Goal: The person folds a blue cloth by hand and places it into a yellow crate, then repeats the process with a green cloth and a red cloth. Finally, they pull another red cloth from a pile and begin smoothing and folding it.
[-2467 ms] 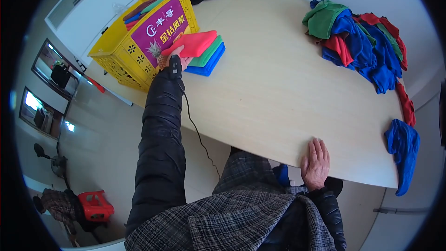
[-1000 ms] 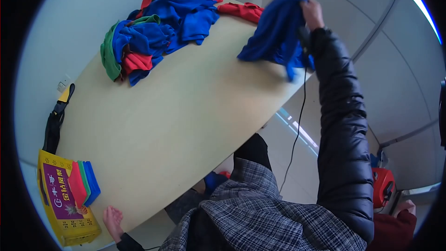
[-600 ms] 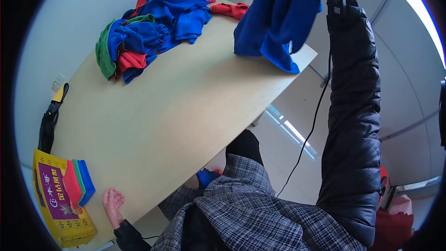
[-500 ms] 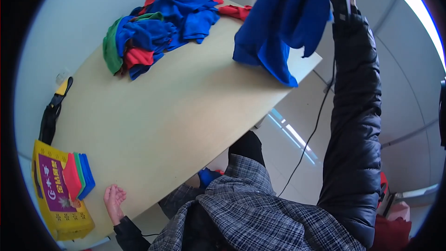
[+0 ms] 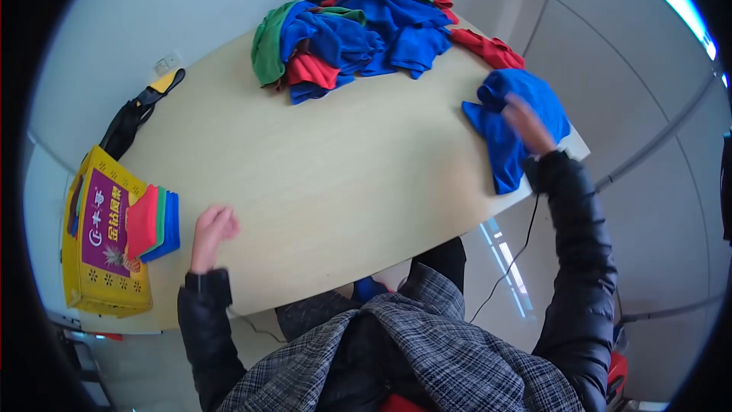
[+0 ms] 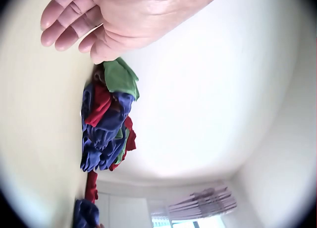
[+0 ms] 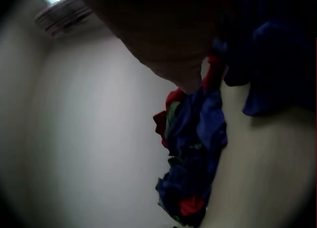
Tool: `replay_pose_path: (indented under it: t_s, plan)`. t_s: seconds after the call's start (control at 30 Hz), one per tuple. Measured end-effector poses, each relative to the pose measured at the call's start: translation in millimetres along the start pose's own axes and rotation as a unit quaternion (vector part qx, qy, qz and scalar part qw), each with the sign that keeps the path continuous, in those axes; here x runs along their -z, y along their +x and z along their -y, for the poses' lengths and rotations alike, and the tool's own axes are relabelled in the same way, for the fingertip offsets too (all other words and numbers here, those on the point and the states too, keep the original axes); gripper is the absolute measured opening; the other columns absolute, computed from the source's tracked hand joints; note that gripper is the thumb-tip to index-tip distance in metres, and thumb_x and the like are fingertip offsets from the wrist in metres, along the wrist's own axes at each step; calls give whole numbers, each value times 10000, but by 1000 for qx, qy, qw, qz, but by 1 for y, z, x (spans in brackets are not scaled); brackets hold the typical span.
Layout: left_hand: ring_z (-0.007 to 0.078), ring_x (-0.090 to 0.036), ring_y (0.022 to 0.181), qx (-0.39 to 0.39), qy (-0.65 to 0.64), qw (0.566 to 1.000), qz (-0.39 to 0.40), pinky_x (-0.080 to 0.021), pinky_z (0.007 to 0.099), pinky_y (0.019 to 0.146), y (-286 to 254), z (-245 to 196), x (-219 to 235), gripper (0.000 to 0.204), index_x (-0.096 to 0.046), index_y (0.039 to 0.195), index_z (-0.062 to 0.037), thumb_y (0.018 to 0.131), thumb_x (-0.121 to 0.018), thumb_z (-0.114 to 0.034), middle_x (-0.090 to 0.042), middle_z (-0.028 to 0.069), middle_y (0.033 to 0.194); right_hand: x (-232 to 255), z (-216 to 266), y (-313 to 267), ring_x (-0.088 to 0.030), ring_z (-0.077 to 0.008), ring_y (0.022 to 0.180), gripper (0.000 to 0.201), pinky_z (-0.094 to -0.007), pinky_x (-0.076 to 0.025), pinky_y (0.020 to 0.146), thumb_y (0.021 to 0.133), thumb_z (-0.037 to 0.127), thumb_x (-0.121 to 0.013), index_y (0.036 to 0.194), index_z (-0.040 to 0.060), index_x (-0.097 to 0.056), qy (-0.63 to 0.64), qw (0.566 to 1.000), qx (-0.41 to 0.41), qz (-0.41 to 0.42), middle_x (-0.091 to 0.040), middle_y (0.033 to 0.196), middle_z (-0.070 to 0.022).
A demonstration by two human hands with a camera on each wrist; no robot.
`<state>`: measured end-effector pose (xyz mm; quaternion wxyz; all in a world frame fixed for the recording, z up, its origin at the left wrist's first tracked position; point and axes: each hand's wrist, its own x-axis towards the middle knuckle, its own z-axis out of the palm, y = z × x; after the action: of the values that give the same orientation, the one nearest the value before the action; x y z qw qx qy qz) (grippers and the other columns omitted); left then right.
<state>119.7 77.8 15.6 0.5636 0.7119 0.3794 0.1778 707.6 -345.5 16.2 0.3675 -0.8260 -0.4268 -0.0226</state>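
Note:
A crumpled blue cloth point(image 5: 522, 133) lies at the table's right end. Over it is my right hand point(image 5: 530, 126), blurred, while the cloth's edges look sharp. In the right wrist view this hand point(image 7: 163, 40) is dark, its fingers mostly hidden, with blue cloth point(image 7: 282, 64) beside it. My left hand point(image 5: 213, 233) is over the table near its front left edge, holding nothing. Loosely extended fingers of this hand point(image 6: 133, 20) show in the left wrist view. Left of it, folded red, green and blue cloths point(image 5: 156, 221) stand together against a yellow crate point(image 5: 110, 301).
A heap of blue, red and green cloths point(image 5: 358, 30) lies along the table's back, with a red cloth point(image 5: 492, 49) to its right. Black straps with a yellow piece point(image 5: 133, 118) lie back left. A black cable point(image 5: 507, 267) hangs from the right wrist past the table edge point(image 5: 381, 263).
My right hand has come down from high up, and the blue cloth it held raised is now crumpled on the table. Earlier, the left hand was at the folded cloths; the head view has turned.

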Motion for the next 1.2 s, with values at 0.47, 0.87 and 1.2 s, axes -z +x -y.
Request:
replay_pose_path:
  t_s: [0.47,0.87,1.2]
  plan:
    - [474,-298,1429,-332,477,791,-193,-385,546,1101,315,-155,-101,1082,-248,1575,-248,694,-874,-286,-201,201,1609,-88,75,-122,-278,-401,1469,662,-523,-183,1205,976,496,-464,1467,53,-442,-217,969,16,120,-361,1561,-203]
    - [550,-330,1374,-245,657,703,-119,-472,621,970,466,-178,-182,967,-359,1524,-331,693,-848,-253,-180,135,1631,-89,84,-105,-272,-394,1476,701,-519,-188,1207,944,542,-461,1474,83,-456,-207,966,-79,133,-361,1571,-185]
    - [392,-655,946,-448,425,764,-186,-543,463,844,466,-153,-197,363,-662,1151,-156,791,-649,-110,-671,121,1085,-87,80,-111,-272,-380,1477,706,-514,-193,1206,946,552,-461,1478,89,-449,-193,970,-78,126,-358,1575,-172]
